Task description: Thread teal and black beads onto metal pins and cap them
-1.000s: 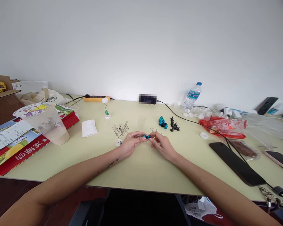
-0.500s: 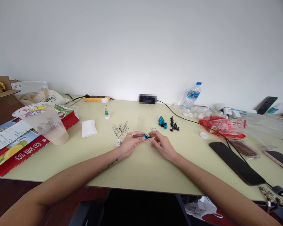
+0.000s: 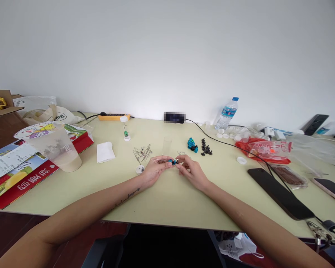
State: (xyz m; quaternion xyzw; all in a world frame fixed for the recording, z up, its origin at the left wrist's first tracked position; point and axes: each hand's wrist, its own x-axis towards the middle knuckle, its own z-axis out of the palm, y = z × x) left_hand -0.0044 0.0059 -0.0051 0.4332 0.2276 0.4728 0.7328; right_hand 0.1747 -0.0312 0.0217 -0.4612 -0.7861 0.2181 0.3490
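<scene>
My left hand [image 3: 156, 169] is closed on a small blue and black part [image 3: 173, 162] with thin metal wire running along the fingers. The fingertips of my right hand [image 3: 190, 171] pinch the black end of the same part. Behind the hands a clear tube [image 3: 167, 144] stands upright. Left of it lie several bent metal wires [image 3: 143, 152], with a small white cap [image 3: 140, 169] holding tiny pieces beside my left wrist. To the right sit a cluster of blue-green parts [image 3: 192, 144] and several black screw-like pieces [image 3: 206, 147].
A sealed drink cup [image 3: 54, 147] stands on a red box at left, near folded white paper [image 3: 106, 152] and a capped tube with a green part [image 3: 125, 131]. At right are a water bottle [image 3: 227, 113], white caps, a red packet [image 3: 264, 150] and a black phone [image 3: 279, 193] with a cable.
</scene>
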